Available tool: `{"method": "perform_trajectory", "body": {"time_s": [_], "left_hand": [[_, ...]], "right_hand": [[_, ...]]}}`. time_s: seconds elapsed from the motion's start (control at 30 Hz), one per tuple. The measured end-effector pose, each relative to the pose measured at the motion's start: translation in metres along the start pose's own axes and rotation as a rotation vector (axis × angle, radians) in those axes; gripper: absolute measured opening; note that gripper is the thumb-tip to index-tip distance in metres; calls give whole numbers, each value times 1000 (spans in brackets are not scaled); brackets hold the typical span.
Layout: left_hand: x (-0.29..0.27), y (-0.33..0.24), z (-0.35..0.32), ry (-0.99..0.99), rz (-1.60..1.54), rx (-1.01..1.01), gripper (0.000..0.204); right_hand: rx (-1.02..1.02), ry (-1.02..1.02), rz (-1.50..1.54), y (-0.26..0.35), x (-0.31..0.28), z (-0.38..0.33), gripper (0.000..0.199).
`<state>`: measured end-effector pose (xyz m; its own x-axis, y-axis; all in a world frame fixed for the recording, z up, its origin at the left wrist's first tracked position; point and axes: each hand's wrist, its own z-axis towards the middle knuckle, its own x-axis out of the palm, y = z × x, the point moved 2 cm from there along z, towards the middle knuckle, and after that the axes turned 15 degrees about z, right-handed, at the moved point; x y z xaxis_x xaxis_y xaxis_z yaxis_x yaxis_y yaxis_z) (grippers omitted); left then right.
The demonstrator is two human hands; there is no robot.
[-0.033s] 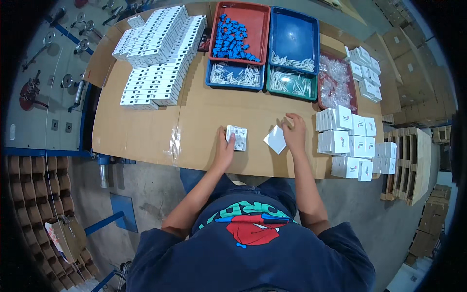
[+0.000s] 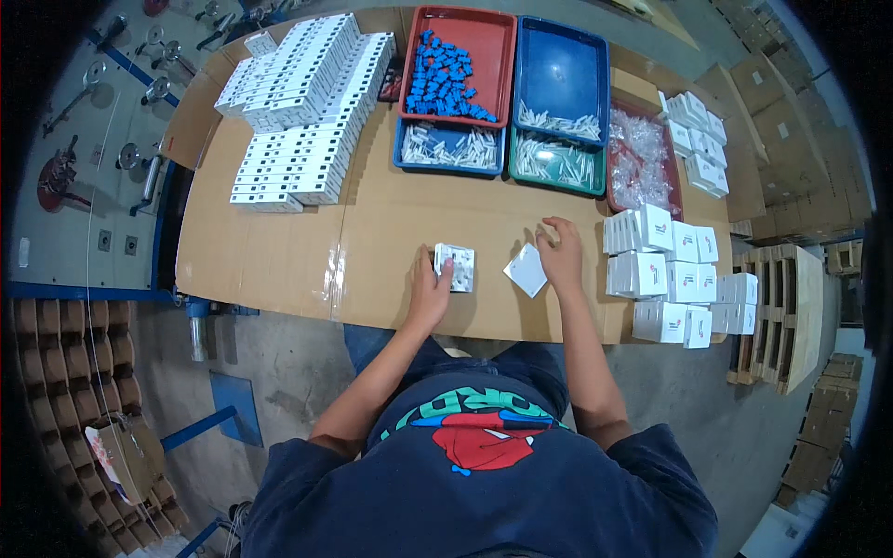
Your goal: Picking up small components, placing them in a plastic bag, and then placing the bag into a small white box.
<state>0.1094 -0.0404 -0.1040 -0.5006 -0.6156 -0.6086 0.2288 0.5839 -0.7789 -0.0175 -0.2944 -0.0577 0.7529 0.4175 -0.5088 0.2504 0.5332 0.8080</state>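
Left hand (image 2: 430,290) presses fingers flat on small white box (image 2: 454,267) near front edge of cardboard-covered table (image 2: 279,251). Right hand (image 2: 561,253), fingers spread, touches second white box (image 2: 526,271), tilted. Judged midway: packed rows (image 2: 302,107) far left, box stacks (image 2: 674,270) right. Red tray (image 2: 414,37) of blue parts, blue tray (image 2: 564,65) beyond; reach unobstructed.
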Motion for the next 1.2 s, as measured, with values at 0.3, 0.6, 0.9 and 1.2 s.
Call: {"method": "perform_trajectory", "body": {"time_s": [0.3, 0.6, 0.9, 1.2], "left_hand": [[-58, -16, -7, 18, 591, 415, 112], [-52, -11, 2, -67, 615, 517, 98], [-55, -18, 5, -59, 619, 508, 96], [-58, -17, 7, -22, 676, 480, 96]], "right_hand": [[-41, 153, 139, 44, 49, 106, 20], [-512, 168, -226, 67, 142, 250, 21], [-472, 308, -395, 38, 184, 291, 28], [-503, 357, -279, 44, 172, 287, 33]]}}
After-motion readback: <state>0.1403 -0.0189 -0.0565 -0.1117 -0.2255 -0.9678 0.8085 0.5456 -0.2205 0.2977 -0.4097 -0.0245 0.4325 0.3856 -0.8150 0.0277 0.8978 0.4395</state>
